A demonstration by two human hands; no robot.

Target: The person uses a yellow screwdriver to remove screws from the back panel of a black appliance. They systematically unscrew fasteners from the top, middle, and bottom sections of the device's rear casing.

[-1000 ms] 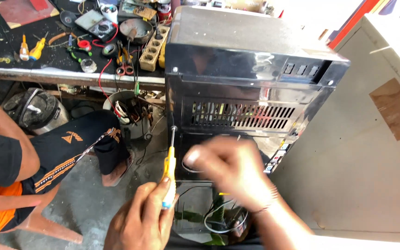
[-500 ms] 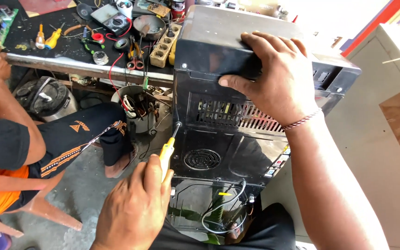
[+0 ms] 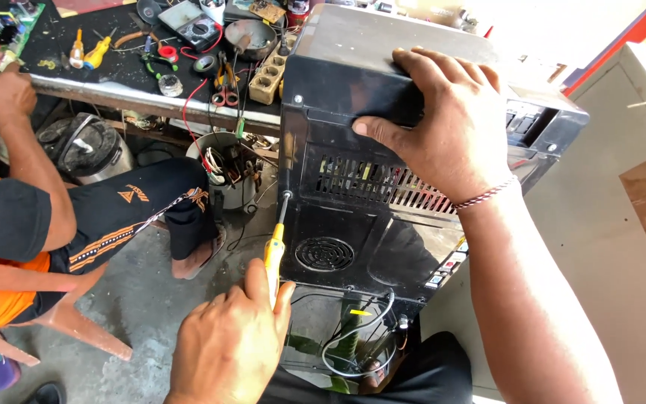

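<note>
Screwdriver (image 3: 274,254) in left hand (image 3: 226,348), tip at black casing (image 3: 353,224) screw.

We are gripping a yellow-handled screwdriver (image 3: 274,253) in our left hand (image 3: 226,348), its tip sitting at a screw on the left rear edge of the black microwave oven (image 3: 338,97). Our right hand (image 3: 443,123) is pressing flat over the oven's top rear corner, above the vent slots (image 3: 364,182). A round fan grille (image 3: 324,253) is showing lower down. Beside us another person's hands (image 3: 1,86) are resting on the cluttered workbench (image 3: 136,97), perhaps handling a circuit board (image 3: 10,26).
</note>
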